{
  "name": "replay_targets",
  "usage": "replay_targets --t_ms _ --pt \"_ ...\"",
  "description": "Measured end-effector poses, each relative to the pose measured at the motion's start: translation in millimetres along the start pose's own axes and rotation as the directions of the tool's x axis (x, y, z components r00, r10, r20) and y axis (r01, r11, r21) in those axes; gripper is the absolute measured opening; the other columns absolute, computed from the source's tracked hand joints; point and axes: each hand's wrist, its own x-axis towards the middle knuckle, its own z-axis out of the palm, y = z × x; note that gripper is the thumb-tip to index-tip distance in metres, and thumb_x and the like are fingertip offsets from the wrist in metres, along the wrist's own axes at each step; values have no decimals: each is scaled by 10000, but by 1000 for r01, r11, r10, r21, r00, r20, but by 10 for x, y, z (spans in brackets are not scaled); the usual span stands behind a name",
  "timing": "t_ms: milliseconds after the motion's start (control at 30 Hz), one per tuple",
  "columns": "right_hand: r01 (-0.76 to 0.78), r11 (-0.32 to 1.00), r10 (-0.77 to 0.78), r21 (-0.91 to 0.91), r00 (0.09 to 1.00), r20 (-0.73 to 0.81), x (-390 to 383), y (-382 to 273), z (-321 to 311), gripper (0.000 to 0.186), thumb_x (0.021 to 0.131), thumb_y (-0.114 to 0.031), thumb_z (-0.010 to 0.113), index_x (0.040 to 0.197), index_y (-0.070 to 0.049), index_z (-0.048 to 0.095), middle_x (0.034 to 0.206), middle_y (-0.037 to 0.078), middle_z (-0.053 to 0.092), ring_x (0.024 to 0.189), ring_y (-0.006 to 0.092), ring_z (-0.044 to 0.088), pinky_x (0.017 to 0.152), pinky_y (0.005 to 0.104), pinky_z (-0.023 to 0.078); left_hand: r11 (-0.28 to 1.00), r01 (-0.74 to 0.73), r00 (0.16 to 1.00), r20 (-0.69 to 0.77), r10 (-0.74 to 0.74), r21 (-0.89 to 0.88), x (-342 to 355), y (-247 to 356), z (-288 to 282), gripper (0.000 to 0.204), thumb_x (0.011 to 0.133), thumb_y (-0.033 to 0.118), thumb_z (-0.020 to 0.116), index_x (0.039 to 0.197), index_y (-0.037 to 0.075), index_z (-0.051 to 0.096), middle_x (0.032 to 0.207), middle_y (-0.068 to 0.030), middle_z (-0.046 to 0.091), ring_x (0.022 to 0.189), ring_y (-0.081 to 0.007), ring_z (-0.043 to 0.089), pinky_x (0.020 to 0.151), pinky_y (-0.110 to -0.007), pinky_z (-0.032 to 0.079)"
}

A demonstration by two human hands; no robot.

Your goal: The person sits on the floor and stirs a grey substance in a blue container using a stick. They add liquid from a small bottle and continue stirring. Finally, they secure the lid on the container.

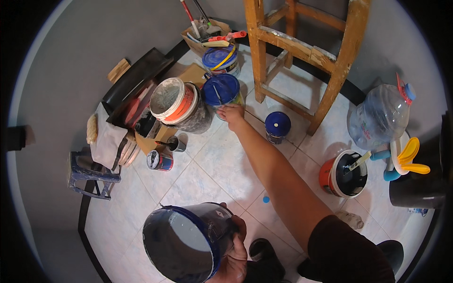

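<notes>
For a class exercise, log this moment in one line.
left hand: holding tilted open bucket; right hand: at blue-lidded bucket; nearby: blue can

Open tiles [200, 184] between held bucket [214, 224] and stacked buckets [183, 109]; wooden stand [302, 46] blocks beyond

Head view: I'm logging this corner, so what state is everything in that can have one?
Blue-rimmed bucket: open, tipped, held in left hand
Large blue-lidded bucket: covered, right hand at it
Yellow-handled bucket: covered
Small blue-topped can: covered
White-and-orange bucket: open
Red-orange bucket: open, dark contents, tool in it
Clear jug: capped
Grey cup: open, brush at its rim
Small can beside the cup: lid unclear
</notes>
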Motion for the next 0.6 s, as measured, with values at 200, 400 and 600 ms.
replay_targets --t_ms 200,400,600 --pt "-88 995 90 -46 995 41 -421 -118 -330 626 953 -390 837 1351 -17 529 1413 189 609 1158 307 678 983 457 589 988 121 983 129 -132 92 76 -66 49 662 994 365 734 1574 141 508 1559 -100 568 1460 -377 468 1122 -538 582" --pt "70 722 -64 -688 997 33 -2133 109 -1481 414 967 -282 827 1211 -71 568 1069 72 708 977 191 707 845 360 582 984 81 968 221 -116 160 150 -152 -24 714 969 243 780 1579 47 466 1580 -160 525 1452 -388 460 1124 -511 592" --pt "-241 -25 -268 -970 936 -226 -4030 167 -2899 1032 766 -365 940 1567 -10 393 1600 260 436 1443 455 468 1166 585 420 961 233 945 198 -260 150 98 -443 25 729 897 171 849 1542 79 522 1549 -178 526 1470 -402 446 1147 -538 575"
